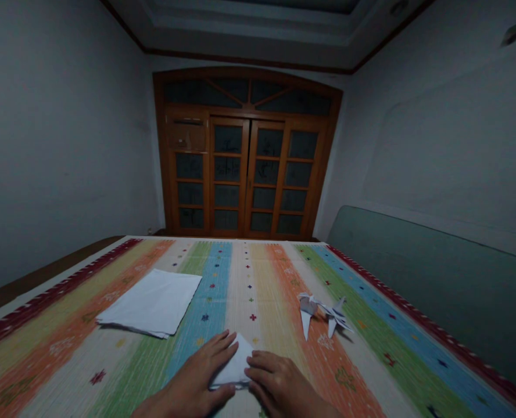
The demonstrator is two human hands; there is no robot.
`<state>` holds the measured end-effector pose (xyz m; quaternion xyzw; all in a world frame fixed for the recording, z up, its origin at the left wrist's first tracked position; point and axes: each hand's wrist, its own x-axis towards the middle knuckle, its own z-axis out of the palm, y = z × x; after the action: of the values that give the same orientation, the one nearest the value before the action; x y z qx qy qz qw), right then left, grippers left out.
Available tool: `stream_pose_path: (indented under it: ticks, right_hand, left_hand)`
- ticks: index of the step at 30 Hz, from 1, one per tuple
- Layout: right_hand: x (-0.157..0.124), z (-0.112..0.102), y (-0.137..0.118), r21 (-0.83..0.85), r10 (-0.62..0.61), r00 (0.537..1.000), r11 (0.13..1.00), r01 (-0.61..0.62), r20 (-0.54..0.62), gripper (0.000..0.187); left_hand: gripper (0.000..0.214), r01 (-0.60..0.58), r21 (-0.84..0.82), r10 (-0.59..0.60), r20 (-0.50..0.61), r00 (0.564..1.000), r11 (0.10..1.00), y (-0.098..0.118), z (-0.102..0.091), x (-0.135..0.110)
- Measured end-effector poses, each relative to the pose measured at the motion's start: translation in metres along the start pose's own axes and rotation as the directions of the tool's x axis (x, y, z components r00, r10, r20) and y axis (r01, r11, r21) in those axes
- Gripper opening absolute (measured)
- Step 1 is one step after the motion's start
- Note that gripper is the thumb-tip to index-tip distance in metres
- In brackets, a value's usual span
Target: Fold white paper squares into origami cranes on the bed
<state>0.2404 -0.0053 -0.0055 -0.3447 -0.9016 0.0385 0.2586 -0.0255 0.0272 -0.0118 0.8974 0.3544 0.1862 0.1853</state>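
A small folded piece of white paper (235,366) lies on the tablecloth close in front of me, its top corner pointing away. My left hand (199,374) holds it from the left, with the fingers along the upper left edge and the thumb at the bottom edge. On the other side, my right hand (279,380) grips its right edge, the fingers bent and close together. The hands cover both sides of the paper, so its full outline is hidden.
A stack of white paper sheets (153,302) lies to the left. Folded paper figures (323,313) stand to the right. Beneath everything is a striped tablecloth (122,371). A greenish panel (415,278) runs along the table's right side, and wooden glass-paned doors (247,174) stand beyond the far edge.
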Motion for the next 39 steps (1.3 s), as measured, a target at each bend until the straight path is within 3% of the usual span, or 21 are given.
stream_pose_path:
  ticks: [5, 12, 16, 21, 27, 32, 36, 39]
  right_hand:
    - [0.003, -0.003, -0.004, -0.017, -0.015, 1.0, 1.0, 0.015, -0.016, 0.021]
    - [0.003, 0.018, 0.005, -0.096, -0.09, 0.99, 0.992, 0.08, -0.109, 0.019]
    - [0.006, 0.021, 0.004, -0.16, -0.174, 0.965, 0.976, 0.144, -0.194, 0.021]
    - [0.01, 0.016, -0.002, -0.218, -0.262, 0.93, 0.954, 0.208, -0.258, 0.025]
    - [0.01, 0.012, -0.006, -0.209, -0.306, 0.933, 0.941, 0.267, -0.187, 0.026]
    - [0.011, 0.006, -0.008, -0.158, -0.213, 0.96, 0.97, 0.185, -0.182, 0.024]
    - [0.004, 0.009, -0.001, -0.086, -0.059, 0.978, 0.995, 0.043, -0.201, 0.052]
    - [-0.002, 0.018, 0.005, 0.051, 0.063, 0.948, 0.997, -0.05, -0.311, 0.069]
  left_hand:
    - [0.068, -0.005, -0.048, 0.004, -0.034, 0.999, 0.999, -0.002, 0.0, 0.002]
    - [0.048, -0.007, -0.024, 0.004, -0.145, 0.989, 1.0, 0.008, 0.003, 0.0]
    - [0.061, -0.015, 0.036, 0.021, -0.154, 0.988, 0.999, 0.02, 0.01, -0.001]
    - [0.087, 0.054, 0.055, -0.048, -0.109, 0.993, 0.997, 0.029, 0.02, 0.001]
    - [0.08, 0.103, 0.175, -0.086, -0.101, 0.991, 0.979, 0.031, 0.021, 0.006]
    - [0.07, 0.08, 0.226, -0.058, -0.102, 0.993, 0.971, 0.038, 0.008, 0.01]
    - [0.058, 0.108, 0.136, -0.077, -0.218, 0.973, 0.985, 0.034, 0.003, 0.007]
    - [0.051, 0.16, 0.027, -0.145, -0.296, 0.944, 0.987, 0.028, 0.003, 0.007]
